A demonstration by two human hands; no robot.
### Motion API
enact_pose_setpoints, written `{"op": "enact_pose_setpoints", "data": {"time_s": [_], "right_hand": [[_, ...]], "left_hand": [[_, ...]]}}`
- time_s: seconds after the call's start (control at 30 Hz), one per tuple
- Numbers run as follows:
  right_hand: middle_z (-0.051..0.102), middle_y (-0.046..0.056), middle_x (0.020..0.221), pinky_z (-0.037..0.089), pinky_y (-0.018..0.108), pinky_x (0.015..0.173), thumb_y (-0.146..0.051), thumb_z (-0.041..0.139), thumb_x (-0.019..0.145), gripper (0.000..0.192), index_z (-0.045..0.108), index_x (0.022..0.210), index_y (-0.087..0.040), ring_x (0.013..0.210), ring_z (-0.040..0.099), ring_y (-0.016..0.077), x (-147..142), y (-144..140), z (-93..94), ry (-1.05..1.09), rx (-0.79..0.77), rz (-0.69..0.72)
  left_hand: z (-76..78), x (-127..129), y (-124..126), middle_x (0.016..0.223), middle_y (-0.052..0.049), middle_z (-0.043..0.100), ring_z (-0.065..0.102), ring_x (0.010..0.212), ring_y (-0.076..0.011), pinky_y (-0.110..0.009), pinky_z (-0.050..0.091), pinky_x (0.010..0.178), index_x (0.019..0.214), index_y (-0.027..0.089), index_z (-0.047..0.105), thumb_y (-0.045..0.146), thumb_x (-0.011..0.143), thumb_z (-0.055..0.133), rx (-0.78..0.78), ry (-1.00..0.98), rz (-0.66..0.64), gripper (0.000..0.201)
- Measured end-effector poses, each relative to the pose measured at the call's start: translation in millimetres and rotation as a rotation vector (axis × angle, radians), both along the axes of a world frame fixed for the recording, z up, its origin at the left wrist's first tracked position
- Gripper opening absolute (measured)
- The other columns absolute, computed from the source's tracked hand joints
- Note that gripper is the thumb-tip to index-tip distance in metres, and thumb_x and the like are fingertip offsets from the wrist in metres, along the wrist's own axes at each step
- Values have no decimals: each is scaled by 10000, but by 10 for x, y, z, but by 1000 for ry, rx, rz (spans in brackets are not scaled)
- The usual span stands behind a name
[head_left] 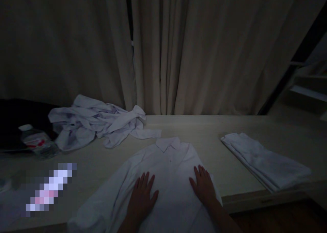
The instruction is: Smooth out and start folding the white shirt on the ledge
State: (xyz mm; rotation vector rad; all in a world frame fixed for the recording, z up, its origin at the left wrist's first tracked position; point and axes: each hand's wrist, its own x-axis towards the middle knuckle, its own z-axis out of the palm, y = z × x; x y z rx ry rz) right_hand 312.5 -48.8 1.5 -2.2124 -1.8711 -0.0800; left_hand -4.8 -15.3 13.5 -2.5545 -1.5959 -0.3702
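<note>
A white collared shirt (170, 181) lies spread on the table with its collar toward the curtain and its lower part running out of view at the bottom. My left hand (143, 193) rests flat on the left half of the shirt front, fingers stretched out. On the right half, my right hand (203, 185) presses flat with its fingers extended. Neither hand grips the cloth. One sleeve spreads out to the lower left; the other side is partly hidden by my right arm.
A rumpled heap of white clothes (97, 124) lies at the back left, beside a clear plastic bottle (39, 142) and a black item (15, 117). Folded white clothing (265, 161) sits at the right on the pale table (204, 127). A pixelated patch covers something bright at lower left. Beige curtains (217, 48) hang behind.
</note>
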Motion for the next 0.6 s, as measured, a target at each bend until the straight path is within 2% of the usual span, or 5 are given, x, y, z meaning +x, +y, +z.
{"op": "enact_pose_setpoints", "data": {"time_s": [0.6], "right_hand": [[327, 191, 1465, 200, 433, 1109, -570, 284, 868, 671, 348, 1375, -135, 1365, 275, 290, -19, -38, 109, 24, -21, 5]], "left_hand": [[49, 24, -30, 1452, -108, 396, 327, 1354, -269, -472, 308, 1094, 1375, 269, 345, 492, 880, 339, 17, -21, -8, 543]]}}
